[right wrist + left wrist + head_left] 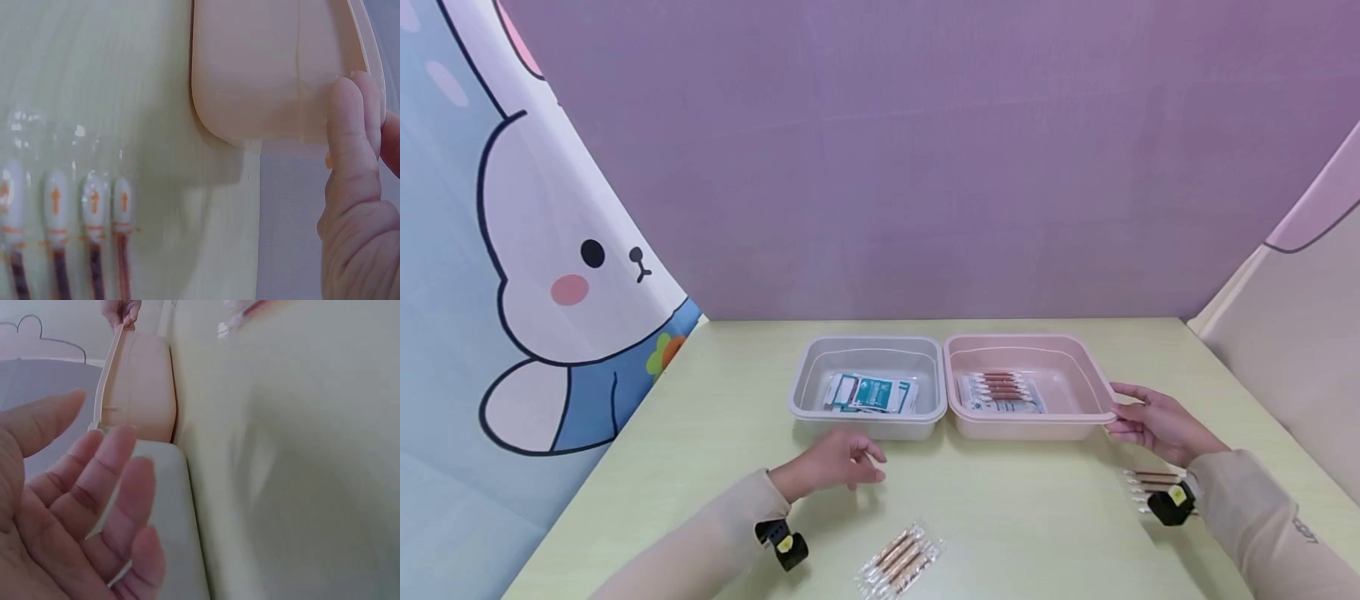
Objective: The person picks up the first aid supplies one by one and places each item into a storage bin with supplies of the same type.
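Note:
A pink plastic basin (1026, 429) stands on the table with a packet of iodine swabs (1002, 388) inside. Its right rim is pinched by my right hand (1165, 427), thumb on one side and fingers against the outer wall (351, 125). Touching it on the left is a grey basin (868, 428) holding several white-and-teal sachets (874, 393). My left hand (835, 460) hovers in front of the grey basin, fingers loosely bent and holding nothing. In the left wrist view, its palm and fingers (109, 494) show apart from the basin's side.
One clear packet of swabs (898, 562) lies at the table's front, below my left hand. Another swab packet (1152, 483) lies under my right wrist, partly hidden by the wrist camera. A purple panel (925, 167) rises behind the table (745, 375).

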Motion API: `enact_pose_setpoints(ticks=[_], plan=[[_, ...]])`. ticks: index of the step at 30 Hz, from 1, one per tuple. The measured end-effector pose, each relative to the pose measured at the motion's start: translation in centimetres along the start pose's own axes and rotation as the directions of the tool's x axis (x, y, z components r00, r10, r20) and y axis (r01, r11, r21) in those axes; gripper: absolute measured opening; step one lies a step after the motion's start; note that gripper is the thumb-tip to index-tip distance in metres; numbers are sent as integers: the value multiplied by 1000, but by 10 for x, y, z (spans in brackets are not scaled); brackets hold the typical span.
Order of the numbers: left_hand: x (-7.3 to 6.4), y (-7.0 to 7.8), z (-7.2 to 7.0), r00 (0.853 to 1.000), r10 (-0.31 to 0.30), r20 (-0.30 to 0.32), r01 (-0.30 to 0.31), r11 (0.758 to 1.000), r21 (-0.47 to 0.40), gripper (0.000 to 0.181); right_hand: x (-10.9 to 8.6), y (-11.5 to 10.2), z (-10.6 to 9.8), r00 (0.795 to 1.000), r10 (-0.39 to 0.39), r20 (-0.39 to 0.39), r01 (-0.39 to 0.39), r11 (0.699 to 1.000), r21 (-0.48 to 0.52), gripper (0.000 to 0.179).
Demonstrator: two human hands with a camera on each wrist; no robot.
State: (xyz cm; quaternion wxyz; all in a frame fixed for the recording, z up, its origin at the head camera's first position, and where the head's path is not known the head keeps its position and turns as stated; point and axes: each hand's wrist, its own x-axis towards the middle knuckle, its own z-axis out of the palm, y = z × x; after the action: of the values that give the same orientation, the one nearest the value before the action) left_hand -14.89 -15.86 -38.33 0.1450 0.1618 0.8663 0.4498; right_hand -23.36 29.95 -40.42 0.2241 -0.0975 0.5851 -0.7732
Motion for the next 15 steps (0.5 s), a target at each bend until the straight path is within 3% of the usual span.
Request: enact_pose_setpoints(ticks=[9, 15], plan=[[-15, -2, 13, 995, 50, 87, -63, 986, 153, 16, 0, 0, -1, 1000, -4, 1, 4, 1000, -9, 32], [-24, 0, 23, 995, -29, 95, 8, 978, 208, 16, 1, 0, -1, 1000, 1, -1, -1, 1000, -8, 32]])
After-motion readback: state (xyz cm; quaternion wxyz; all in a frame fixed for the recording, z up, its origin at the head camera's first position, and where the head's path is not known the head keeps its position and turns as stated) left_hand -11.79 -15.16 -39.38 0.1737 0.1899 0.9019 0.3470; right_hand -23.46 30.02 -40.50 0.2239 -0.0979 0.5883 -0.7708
